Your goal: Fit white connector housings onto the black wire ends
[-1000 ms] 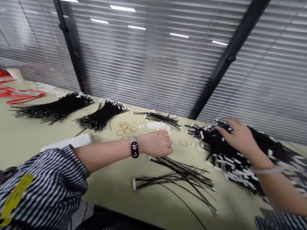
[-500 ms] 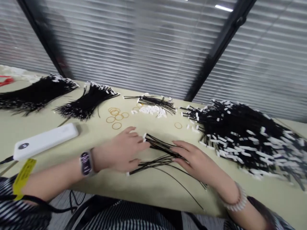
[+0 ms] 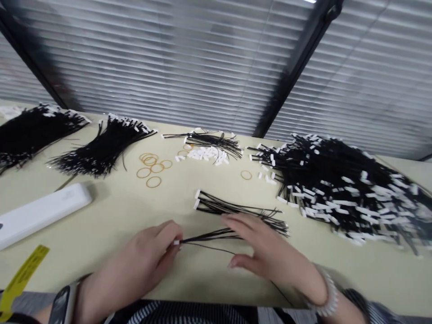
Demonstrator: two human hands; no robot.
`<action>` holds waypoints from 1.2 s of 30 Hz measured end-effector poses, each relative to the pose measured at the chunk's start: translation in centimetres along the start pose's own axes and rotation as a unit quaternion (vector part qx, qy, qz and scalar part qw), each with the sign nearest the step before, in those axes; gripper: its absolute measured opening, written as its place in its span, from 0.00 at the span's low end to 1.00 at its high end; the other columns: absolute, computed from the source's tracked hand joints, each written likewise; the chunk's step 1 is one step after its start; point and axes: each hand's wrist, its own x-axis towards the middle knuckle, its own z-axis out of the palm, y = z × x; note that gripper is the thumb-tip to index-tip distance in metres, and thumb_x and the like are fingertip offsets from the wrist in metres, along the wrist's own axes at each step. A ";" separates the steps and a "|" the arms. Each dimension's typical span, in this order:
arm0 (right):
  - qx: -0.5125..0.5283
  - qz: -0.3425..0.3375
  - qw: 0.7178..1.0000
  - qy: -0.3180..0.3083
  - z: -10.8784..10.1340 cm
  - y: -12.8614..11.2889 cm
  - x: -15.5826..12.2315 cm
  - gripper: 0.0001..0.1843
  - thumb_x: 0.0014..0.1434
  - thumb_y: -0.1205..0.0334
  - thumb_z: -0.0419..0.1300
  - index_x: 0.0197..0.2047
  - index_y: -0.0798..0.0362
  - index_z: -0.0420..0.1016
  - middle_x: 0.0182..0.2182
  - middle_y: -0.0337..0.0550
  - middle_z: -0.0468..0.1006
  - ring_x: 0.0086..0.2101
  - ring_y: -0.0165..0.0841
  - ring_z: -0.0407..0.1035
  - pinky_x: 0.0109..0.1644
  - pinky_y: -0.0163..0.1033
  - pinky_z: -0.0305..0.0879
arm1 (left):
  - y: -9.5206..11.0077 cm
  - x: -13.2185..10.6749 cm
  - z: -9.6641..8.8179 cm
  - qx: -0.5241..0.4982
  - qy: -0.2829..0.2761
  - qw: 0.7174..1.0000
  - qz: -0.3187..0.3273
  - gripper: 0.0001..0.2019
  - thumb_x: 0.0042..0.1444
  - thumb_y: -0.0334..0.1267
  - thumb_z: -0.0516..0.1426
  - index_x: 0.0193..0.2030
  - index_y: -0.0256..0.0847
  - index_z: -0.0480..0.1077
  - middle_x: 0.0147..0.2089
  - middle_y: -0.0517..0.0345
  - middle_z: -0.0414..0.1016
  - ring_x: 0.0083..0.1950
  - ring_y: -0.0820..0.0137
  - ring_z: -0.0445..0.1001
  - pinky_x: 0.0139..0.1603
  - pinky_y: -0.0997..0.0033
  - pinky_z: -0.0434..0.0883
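My left hand point(image 3: 151, 256) pinches the white connector point(image 3: 176, 243) at the end of a small set of black wires point(image 3: 205, 236). Those wires run right, under the fingers of my right hand point(image 3: 263, 245). That hand is open, palm down, thumb apart from the fingers. Its fingertips lie at the edge of a second bundle of black wires point(image 3: 219, 205), which rests on the table with white connectors at its left end. Whether the right fingers press on the wires I cannot tell.
A big heap of black wires with white connectors point(image 3: 334, 180) lies right. Two wire bundles point(image 3: 104, 146) lie left, near a white power bank point(image 3: 43, 213). Behind are rubber bands point(image 3: 153, 182), loose white connectors point(image 3: 205, 154) and a few wires point(image 3: 216, 140). Blinds point(image 3: 202, 67) stand beyond the table.
My left hand has moved down and left, off the upper bundle, and closed on the lower wires' connector. My right hand has lowered slightly and its thumb has spread. The view has shifted.
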 end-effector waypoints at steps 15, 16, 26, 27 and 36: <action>-0.141 0.094 0.979 0.114 -2.6 2.7 -4.6 0.13 0.62 0.62 0.48 0.47 0.50 0.69 0.30 0.43 0.75 0.28 0.33 0.70 0.29 0.38 0.68 | -1.2 2.7 -5.7 -0.393 0.059 0.917 0.035 0.03 0.53 0.35 0.55 0.30 0.41 0.68 0.34 0.58 0.70 0.36 0.72 0.69 0.34 0.75 0.67; -0.177 0.089 0.973 0.122 -2.1 3.0 -4.8 0.14 0.62 0.62 0.48 0.47 0.52 0.70 0.27 0.43 0.74 0.26 0.34 0.69 0.27 0.40 0.67 | -1.2 3.2 -5.4 -0.416 0.048 0.907 0.040 0.04 0.53 0.35 0.55 0.28 0.40 0.68 0.35 0.58 0.70 0.38 0.72 0.69 0.37 0.74 0.67; -0.047 0.061 0.994 0.082 -7.4 4.6 2.1 0.16 0.60 0.55 0.53 0.49 0.48 0.70 0.44 0.44 0.74 0.43 0.34 0.70 0.48 0.44 0.67 | -3.2 6.5 -0.8 -0.331 0.022 0.942 -0.046 0.16 0.50 0.32 0.52 0.47 0.36 0.65 0.40 0.54 0.76 0.38 0.69 0.74 0.41 0.68 0.71; -0.045 0.047 0.993 0.097 -7.8 4.6 4.1 0.15 0.60 0.55 0.53 0.47 0.50 0.72 0.43 0.45 0.75 0.43 0.35 0.69 0.48 0.44 0.66 | -3.3 6.4 -0.7 -0.291 0.029 0.955 -0.039 0.15 0.51 0.31 0.51 0.47 0.37 0.66 0.40 0.53 0.76 0.38 0.68 0.75 0.41 0.67 0.71; -0.037 0.058 0.998 -0.004 0.7 3.2 24.9 0.17 0.60 0.52 0.52 0.44 0.58 0.69 0.41 0.45 0.72 0.41 0.33 0.68 0.46 0.46 0.65 | -0.7 3.9 -2.1 -0.082 0.037 0.991 0.097 0.16 0.56 0.27 0.48 0.46 0.46 0.70 0.43 0.60 0.75 0.43 0.71 0.72 0.45 0.70 0.68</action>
